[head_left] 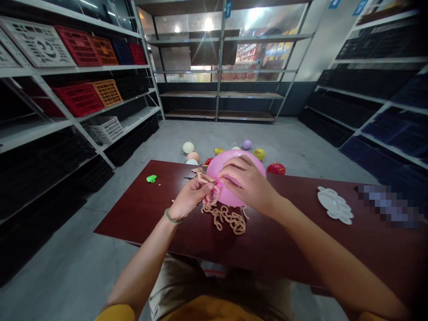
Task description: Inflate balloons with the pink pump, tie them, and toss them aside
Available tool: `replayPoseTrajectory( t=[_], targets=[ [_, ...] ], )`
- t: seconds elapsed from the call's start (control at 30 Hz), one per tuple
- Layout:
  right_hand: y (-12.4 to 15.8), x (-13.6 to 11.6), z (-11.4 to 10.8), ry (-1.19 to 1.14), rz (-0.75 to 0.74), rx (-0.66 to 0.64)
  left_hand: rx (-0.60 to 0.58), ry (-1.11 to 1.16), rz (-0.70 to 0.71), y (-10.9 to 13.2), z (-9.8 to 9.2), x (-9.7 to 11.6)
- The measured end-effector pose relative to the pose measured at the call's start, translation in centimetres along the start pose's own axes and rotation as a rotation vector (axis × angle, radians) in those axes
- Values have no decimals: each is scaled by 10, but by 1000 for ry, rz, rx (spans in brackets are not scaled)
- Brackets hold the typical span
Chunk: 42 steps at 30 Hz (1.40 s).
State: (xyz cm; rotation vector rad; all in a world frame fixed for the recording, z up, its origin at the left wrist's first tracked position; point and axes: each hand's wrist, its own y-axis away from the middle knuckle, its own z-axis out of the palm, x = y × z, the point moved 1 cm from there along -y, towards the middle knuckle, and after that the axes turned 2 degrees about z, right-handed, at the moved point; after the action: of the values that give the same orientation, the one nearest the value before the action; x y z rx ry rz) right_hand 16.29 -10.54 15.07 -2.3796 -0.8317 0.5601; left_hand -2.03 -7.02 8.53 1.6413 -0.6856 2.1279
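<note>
A pink inflated balloon (230, 198) rests over the far edge of the table, its darker knotted neck turned toward me. My left hand (194, 194) is closed in a pinch on a tan cord (230, 218), right beside that neck. The cord runs up over the fingers, and the remainder lies in loose curls on the table below the balloon. My right hand (249, 183) lies over the front of the balloon, thumb and fingers pinched together at its neck. Exactly what sits between those fingertips is partly hidden.
On the dark red table (133, 209) lie a small green piece (151, 179) at left and a white palette-shaped tray (334, 204) at right, near a blurred-out item. Several balloons, including a red one (276, 169), lie on the floor beyond. Shelves with crates (78, 96) stand around.
</note>
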Motion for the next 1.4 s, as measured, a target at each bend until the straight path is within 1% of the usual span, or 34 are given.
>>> replayPoseTrajectory(
  t=[0.1, 0.23, 0.4, 0.57, 0.67, 0.73, 0.83, 0.97, 1.03, 1.1, 1.17, 1.3, 1.4],
  targets=[
    [-2, 2, 6, 53, 23, -34, -29, -46, 1, 0, 1, 2],
    [-3, 2, 11, 87, 53, -53, -36, -85, 16, 1, 1, 2],
    [-3, 0, 17, 173, 77, -53, -2, -119, 15, 0, 3, 2],
    [-3, -4, 23, 243, 97, -62, 145, -139, 19, -2, 6, 4],
    [-4, -6, 24, 282, 90, -54, 259, -172, 61, -3, 10, 5],
    [-6, -8, 22, 310, 77, -44, 324, -222, 115, -4, 12, 8],
    [-9, -10, 17, 336, 71, 2, 407, -364, 219, -5, 17, 11],
    [-10, -16, 10, 292, 93, 75, 542, -517, 360, -8, 22, 12],
    [-9, -20, 9, 248, 110, 128, 584, -542, 436, -10, 24, 9],
    [-7, -23, 8, 209, 116, 187, 611, -509, 503, -11, 24, 5],
    [-6, -25, 6, 161, 83, 210, 600, -433, 544, -13, 22, -1],
    [-6, -21, -7, 23, 10, 184, 491, -350, 602, -11, 19, -4],
    [-8, -15, -15, 24, 24, 110, 449, -351, 606, -8, 19, 0]
  ],
)
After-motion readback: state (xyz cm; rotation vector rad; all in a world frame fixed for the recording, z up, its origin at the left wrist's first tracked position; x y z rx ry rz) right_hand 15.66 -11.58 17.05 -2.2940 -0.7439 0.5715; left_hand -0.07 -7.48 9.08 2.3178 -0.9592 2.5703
